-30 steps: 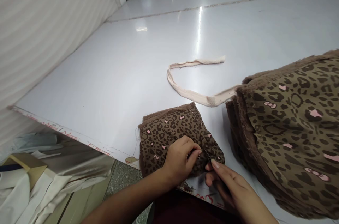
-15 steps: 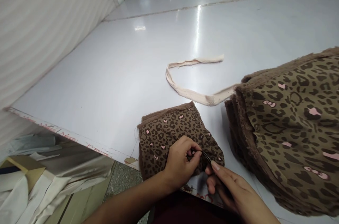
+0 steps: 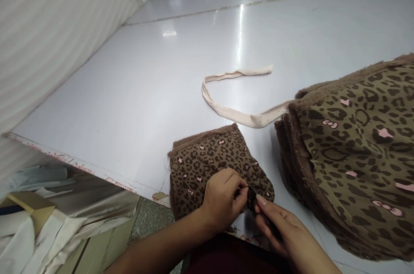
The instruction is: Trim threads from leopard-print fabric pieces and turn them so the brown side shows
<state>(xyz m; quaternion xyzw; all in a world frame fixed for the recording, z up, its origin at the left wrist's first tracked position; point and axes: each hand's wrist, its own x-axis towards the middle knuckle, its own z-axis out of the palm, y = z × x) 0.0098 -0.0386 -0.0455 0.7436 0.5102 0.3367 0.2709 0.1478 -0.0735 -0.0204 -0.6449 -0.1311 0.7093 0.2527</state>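
My left hand (image 3: 224,198) is closed in a pinch on the edge of a small leopard-print fabric piece (image 3: 207,157), brown with pink bow motifs and a fuzzy brown backing. That piece lies at the table's near edge. My right hand (image 3: 281,222) is wrapped round a slim dark tool that looks like thread snips (image 3: 252,190). Its pointed end reaches the fabric beside my left fingertips. Most of the tool is hidden in my palm, and what lies between the left fingertips is too small to make out.
A thick stack of larger leopard-print pieces (image 3: 362,157) stands at the right. From it a cream fabric strip (image 3: 226,112) curls across the white table (image 3: 129,92). White sheeting (image 3: 64,28) hangs at the left, above folded cloth and a yellow piece (image 3: 35,209).
The tool's two points, visibly apart before, now look closed together at the fabric edge. My right hand has shifted very slightly; the left keeps its pinch.
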